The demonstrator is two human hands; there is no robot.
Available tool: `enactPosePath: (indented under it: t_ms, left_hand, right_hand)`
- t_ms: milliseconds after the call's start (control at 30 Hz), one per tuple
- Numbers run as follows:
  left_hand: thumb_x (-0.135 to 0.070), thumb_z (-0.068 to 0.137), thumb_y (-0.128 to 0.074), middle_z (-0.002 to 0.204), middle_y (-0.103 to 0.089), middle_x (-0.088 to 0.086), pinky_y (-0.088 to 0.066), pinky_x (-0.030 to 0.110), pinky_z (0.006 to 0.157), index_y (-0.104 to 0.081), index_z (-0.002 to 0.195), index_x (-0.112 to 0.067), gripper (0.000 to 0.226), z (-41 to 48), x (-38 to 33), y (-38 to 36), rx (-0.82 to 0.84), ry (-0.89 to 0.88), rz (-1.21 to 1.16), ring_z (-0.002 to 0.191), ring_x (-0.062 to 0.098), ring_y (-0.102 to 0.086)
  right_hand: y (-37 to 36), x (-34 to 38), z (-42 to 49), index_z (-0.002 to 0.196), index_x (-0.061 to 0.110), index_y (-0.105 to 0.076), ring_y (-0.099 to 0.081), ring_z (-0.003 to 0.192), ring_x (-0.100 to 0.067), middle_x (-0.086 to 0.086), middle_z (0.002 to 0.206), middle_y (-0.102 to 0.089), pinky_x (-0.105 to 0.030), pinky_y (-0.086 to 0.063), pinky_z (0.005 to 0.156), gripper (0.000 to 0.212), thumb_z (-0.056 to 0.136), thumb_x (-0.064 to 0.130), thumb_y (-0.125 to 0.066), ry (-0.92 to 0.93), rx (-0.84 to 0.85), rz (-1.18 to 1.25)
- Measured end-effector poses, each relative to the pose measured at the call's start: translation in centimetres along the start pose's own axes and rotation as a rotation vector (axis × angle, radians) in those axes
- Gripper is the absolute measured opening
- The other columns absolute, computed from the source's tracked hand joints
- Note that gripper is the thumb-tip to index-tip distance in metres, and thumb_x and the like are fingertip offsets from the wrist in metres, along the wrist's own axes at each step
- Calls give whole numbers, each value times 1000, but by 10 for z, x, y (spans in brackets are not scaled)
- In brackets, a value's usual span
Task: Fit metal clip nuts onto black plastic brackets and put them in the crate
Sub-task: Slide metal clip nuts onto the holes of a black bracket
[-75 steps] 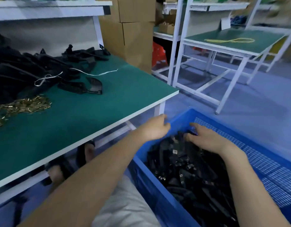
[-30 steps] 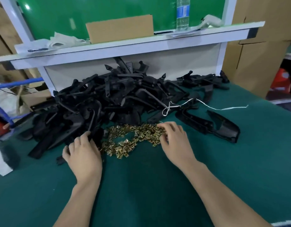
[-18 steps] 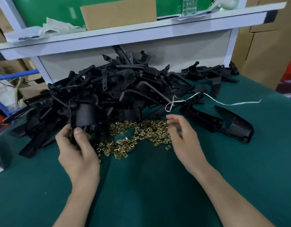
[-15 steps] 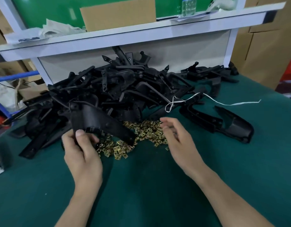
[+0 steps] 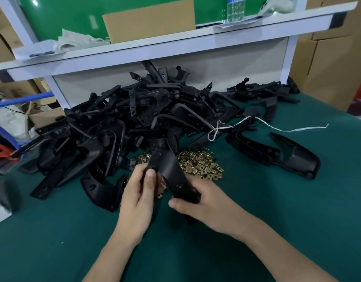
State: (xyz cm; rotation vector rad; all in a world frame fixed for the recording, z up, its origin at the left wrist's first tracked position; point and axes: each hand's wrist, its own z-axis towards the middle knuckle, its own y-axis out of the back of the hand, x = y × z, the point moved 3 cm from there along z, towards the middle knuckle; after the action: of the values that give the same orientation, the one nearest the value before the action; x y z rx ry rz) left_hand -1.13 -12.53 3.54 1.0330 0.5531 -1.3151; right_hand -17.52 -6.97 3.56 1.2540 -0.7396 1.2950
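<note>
I hold one black plastic bracket (image 5: pixel 171 169) above the green table (image 5: pixel 277 210), tilted with its far end up. My left hand (image 5: pixel 138 198) grips its left edge, thumb on top. My right hand (image 5: pixel 204 206) grips its lower end from beneath. Behind the bracket lies a heap of brass-coloured clip nuts (image 5: pixel 197 164). A big pile of black brackets (image 5: pixel 147 117) fills the back of the table. I cannot tell whether a clip nut is in my right fingers. The crate is out of view.
A single long bracket (image 5: pixel 277 155) lies to the right of the nuts, with a white string (image 5: pixel 277 128) across the table behind it. A white shelf (image 5: pixel 175 45) with a cardboard piece overhangs the pile. Cardboard boxes (image 5: pixel 334 64) stand at the right.
I have turned from the blue crate back to the table. My left hand pulled a bracket out of the pile, and my right hand left the clip nuts and took hold of its lower end.
</note>
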Motion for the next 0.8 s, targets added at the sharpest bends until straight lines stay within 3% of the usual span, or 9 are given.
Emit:
enactPosePath:
  t_ms: [100, 167, 267, 333, 433, 533, 667, 733, 800]
  left_hand:
    - [-45, 105, -37, 101, -70, -5, -49, 15, 77, -61, 123, -30, 34, 3, 0, -2, 60, 38, -43, 91, 9, -65]
    - [-45, 104, -36, 116, -69, -10, -48, 13, 82, -58, 132, -33, 37, 4, 3, -1, 103, 71, -107, 104, 3, -64]
    - [-53, 101, -39, 138, -60, -10, -45, 34, 105, -58, 134, -39, 40, 5, 10, -2, 198, 172, -268, 131, 11, -53]
    - [-64, 93, -45, 135, -63, 3, -53, 36, 97, -61, 132, -31, 54, 6, 11, -4, 224, 320, -465, 123, 19, -60]
    - [-65, 91, -48, 126, -67, 14, -57, 33, 73, -58, 135, -17, 66, 6, 10, -6, 284, 347, -555, 102, 26, -67]
    - [-57, 93, -55, 116, -71, 6, -56, 31, 74, -67, 123, -26, 44, 4, 10, -9, 335, 260, -387, 97, 24, -67]
    - [-45, 90, -59, 109, -73, 5, -54, 28, 75, -72, 108, -24, 30, 2, 15, -10, 316, 338, -355, 91, 18, -65]
    - [-35, 92, -63, 115, -72, 11, -54, 28, 78, -70, 112, -15, 28, 4, 18, -9, 267, 390, -450, 96, 19, -66]
    - [-26, 90, -68, 120, -69, 17, -57, 29, 83, -65, 110, -4, 30, 6, 20, -5, 171, 460, -592, 98, 23, -65]
  right_hand:
    - [2, 0, -2, 126, 44, -60, -59, 104, 1, 28, 108, -62, -9, -41, 84, 29, 100, 32, -62, 90, -97, -234]
    - [7, 1, -3, 133, 45, -58, -56, 105, -2, 24, 109, -60, -15, -38, 89, 36, 101, 28, -60, 126, -125, -474]
    - [11, 0, -4, 139, 47, -53, -55, 102, -10, 16, 112, -61, -28, -33, 99, 58, 93, 14, -66, 195, -127, -960]
    - [16, -1, -5, 138, 46, -55, -58, 95, -14, 12, 107, -61, -31, -32, 97, 69, 82, 10, -73, 183, -228, -1132]
    - [23, -4, -5, 129, 42, -64, -59, 89, -15, 10, 101, -61, -34, -36, 94, 69, 72, 9, -84, 90, -400, -1239]
    - [22, -12, -5, 126, 41, -67, -58, 92, -18, 9, 100, -62, -37, -33, 97, 69, 67, 11, -88, 59, -413, -1323]
    - [26, -8, -6, 124, 34, -70, -55, 114, -27, 3, 113, -63, -54, -25, 117, 62, 68, 15, -89, 82, -507, -1335]
    - [32, -6, -6, 140, 26, -57, -47, 132, -34, -7, 132, -55, -62, -17, 121, 77, 70, 19, -88, 26, -592, -1322]
    - [38, -6, -7, 156, 21, -32, -36, 142, -36, -15, 148, -40, -60, -21, 121, 90, 81, 21, -82, -61, -660, -1194]
